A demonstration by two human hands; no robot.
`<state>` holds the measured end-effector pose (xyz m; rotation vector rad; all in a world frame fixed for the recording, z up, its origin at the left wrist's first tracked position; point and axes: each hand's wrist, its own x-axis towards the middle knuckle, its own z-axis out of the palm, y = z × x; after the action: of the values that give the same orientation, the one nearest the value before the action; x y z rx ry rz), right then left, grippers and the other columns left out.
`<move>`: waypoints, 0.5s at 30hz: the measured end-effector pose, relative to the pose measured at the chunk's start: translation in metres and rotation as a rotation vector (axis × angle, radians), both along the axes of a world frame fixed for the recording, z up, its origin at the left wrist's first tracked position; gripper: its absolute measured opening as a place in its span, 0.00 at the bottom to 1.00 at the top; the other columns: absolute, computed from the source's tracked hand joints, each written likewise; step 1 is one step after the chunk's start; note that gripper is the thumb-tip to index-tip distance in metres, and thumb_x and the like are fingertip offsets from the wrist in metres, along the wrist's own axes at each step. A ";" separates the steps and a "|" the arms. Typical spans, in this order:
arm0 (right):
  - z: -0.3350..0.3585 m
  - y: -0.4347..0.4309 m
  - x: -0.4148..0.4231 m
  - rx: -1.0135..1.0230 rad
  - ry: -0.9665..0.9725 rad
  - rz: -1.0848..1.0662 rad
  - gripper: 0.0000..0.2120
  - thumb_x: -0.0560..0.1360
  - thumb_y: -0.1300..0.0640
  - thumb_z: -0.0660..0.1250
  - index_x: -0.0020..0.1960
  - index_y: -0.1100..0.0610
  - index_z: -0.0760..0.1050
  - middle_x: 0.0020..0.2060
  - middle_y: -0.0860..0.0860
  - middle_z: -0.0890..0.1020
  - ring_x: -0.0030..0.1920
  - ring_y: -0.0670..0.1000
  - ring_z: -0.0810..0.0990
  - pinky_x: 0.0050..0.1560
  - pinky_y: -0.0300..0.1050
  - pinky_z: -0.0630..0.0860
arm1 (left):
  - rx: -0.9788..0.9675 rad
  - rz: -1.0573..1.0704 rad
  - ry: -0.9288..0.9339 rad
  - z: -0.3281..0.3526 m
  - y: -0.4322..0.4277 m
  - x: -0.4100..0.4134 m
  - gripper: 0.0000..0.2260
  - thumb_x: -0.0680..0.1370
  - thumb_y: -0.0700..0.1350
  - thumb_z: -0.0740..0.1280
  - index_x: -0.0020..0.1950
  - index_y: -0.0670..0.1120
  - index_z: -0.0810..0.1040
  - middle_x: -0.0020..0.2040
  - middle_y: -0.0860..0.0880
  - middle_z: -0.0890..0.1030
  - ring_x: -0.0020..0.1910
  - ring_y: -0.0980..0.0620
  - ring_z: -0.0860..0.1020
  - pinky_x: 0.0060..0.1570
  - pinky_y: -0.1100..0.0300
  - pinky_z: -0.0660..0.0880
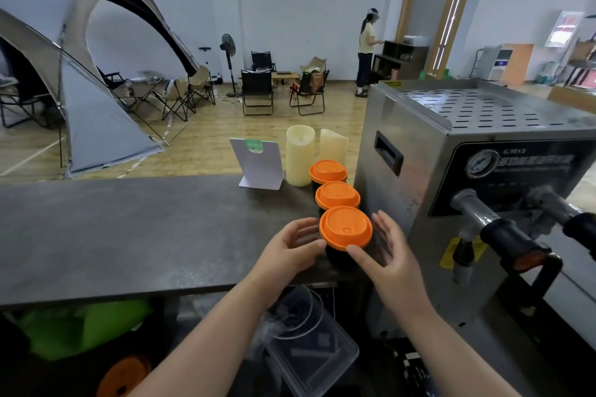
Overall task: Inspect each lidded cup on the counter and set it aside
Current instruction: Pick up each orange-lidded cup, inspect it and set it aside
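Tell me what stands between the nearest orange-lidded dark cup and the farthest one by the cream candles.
The middle orange-lidded dark cup stands between the nearest cup and the farthest cup, in a tight row; the head view shows it.

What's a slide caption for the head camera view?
Left hand and right hand flank the nearest orange-lidded cup beside a steel machine on the counter.

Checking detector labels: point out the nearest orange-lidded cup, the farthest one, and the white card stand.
nearest orange-lidded cup (345,227): head view, centre of its lid.
farthest orange-lidded cup (328,171): head view, centre of its lid.
white card stand (258,167): head view, middle of its upright panel.
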<state>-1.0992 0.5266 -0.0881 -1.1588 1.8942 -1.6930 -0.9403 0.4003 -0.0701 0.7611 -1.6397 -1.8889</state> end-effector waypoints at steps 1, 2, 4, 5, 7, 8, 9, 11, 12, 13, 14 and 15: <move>0.002 -0.002 0.001 0.006 0.029 -0.016 0.40 0.69 0.44 0.77 0.76 0.43 0.62 0.69 0.33 0.69 0.70 0.36 0.68 0.69 0.40 0.67 | -0.002 -0.001 -0.008 0.001 -0.002 0.004 0.21 0.76 0.46 0.74 0.68 0.55 0.75 0.65 0.56 0.80 0.63 0.57 0.79 0.65 0.51 0.77; 0.005 -0.004 0.002 0.023 0.050 -0.022 0.40 0.69 0.43 0.77 0.76 0.43 0.62 0.69 0.35 0.69 0.71 0.39 0.68 0.70 0.42 0.67 | -0.005 -0.013 -0.019 0.003 -0.004 0.008 0.22 0.77 0.46 0.74 0.69 0.55 0.74 0.66 0.57 0.78 0.64 0.57 0.78 0.65 0.50 0.77; 0.010 -0.008 0.006 0.062 0.061 -0.009 0.38 0.69 0.42 0.76 0.75 0.43 0.63 0.67 0.37 0.71 0.70 0.42 0.69 0.68 0.44 0.68 | -0.009 -0.059 -0.043 0.008 -0.004 0.012 0.22 0.78 0.45 0.73 0.70 0.56 0.74 0.67 0.57 0.77 0.64 0.57 0.78 0.66 0.49 0.76; 0.012 -0.009 0.008 0.070 0.061 0.002 0.36 0.69 0.42 0.76 0.73 0.43 0.64 0.65 0.37 0.73 0.69 0.43 0.71 0.66 0.43 0.69 | -0.018 -0.086 -0.053 0.009 -0.004 0.013 0.21 0.78 0.45 0.72 0.70 0.57 0.74 0.67 0.57 0.78 0.64 0.56 0.78 0.65 0.49 0.76; 0.014 -0.009 0.013 0.068 0.053 -0.009 0.33 0.69 0.43 0.76 0.71 0.42 0.67 0.61 0.35 0.74 0.66 0.44 0.73 0.64 0.43 0.70 | -0.032 -0.114 -0.060 0.012 0.000 0.013 0.21 0.78 0.45 0.72 0.69 0.58 0.75 0.65 0.58 0.79 0.62 0.57 0.79 0.64 0.49 0.78; 0.014 -0.008 0.015 0.064 0.052 -0.027 0.32 0.69 0.43 0.76 0.70 0.42 0.67 0.60 0.33 0.74 0.65 0.44 0.73 0.65 0.45 0.71 | -0.037 -0.112 -0.057 0.012 0.002 0.012 0.21 0.78 0.44 0.72 0.69 0.58 0.75 0.65 0.58 0.79 0.62 0.56 0.80 0.63 0.49 0.78; 0.014 -0.007 0.016 0.061 0.052 -0.043 0.32 0.69 0.44 0.76 0.70 0.42 0.68 0.59 0.33 0.74 0.65 0.44 0.73 0.66 0.46 0.72 | -0.046 -0.106 -0.053 0.011 0.004 0.012 0.21 0.78 0.44 0.72 0.69 0.57 0.74 0.65 0.58 0.79 0.61 0.56 0.80 0.62 0.49 0.79; 0.014 -0.005 0.017 0.066 0.050 -0.059 0.32 0.70 0.44 0.76 0.70 0.43 0.68 0.60 0.37 0.76 0.64 0.44 0.74 0.66 0.47 0.72 | -0.057 -0.089 -0.057 0.010 0.007 0.011 0.21 0.78 0.44 0.72 0.70 0.57 0.74 0.65 0.57 0.79 0.61 0.56 0.79 0.62 0.49 0.79; 0.013 -0.005 0.016 0.069 0.050 -0.062 0.32 0.70 0.44 0.76 0.70 0.44 0.69 0.61 0.39 0.76 0.64 0.44 0.74 0.66 0.47 0.72 | -0.059 -0.083 -0.058 0.010 0.008 0.011 0.21 0.78 0.44 0.72 0.70 0.57 0.74 0.65 0.57 0.79 0.61 0.56 0.79 0.62 0.48 0.79; 0.013 -0.004 0.016 0.071 0.049 -0.062 0.32 0.70 0.44 0.76 0.70 0.44 0.69 0.61 0.40 0.76 0.64 0.44 0.74 0.65 0.46 0.72 | -0.058 -0.076 -0.056 0.009 0.009 0.011 0.21 0.78 0.44 0.72 0.70 0.57 0.74 0.65 0.57 0.79 0.62 0.56 0.79 0.62 0.48 0.79; 0.013 -0.004 0.016 0.072 0.050 -0.063 0.32 0.70 0.43 0.76 0.71 0.45 0.69 0.62 0.41 0.76 0.64 0.44 0.74 0.65 0.45 0.72 | -0.058 -0.070 -0.053 0.009 0.010 0.011 0.21 0.78 0.44 0.72 0.69 0.57 0.74 0.64 0.57 0.79 0.62 0.56 0.79 0.62 0.48 0.79; 0.014 -0.004 0.016 0.074 0.047 -0.065 0.33 0.70 0.43 0.76 0.71 0.46 0.69 0.63 0.41 0.76 0.64 0.44 0.73 0.65 0.45 0.72 | -0.056 -0.062 -0.049 0.008 0.011 0.010 0.20 0.78 0.43 0.71 0.69 0.58 0.75 0.64 0.57 0.79 0.62 0.56 0.79 0.62 0.48 0.79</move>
<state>-1.0828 0.5230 -0.0742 -1.1297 2.0262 -1.6269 -0.9305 0.4117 -0.0618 0.7463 -1.7582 -1.8718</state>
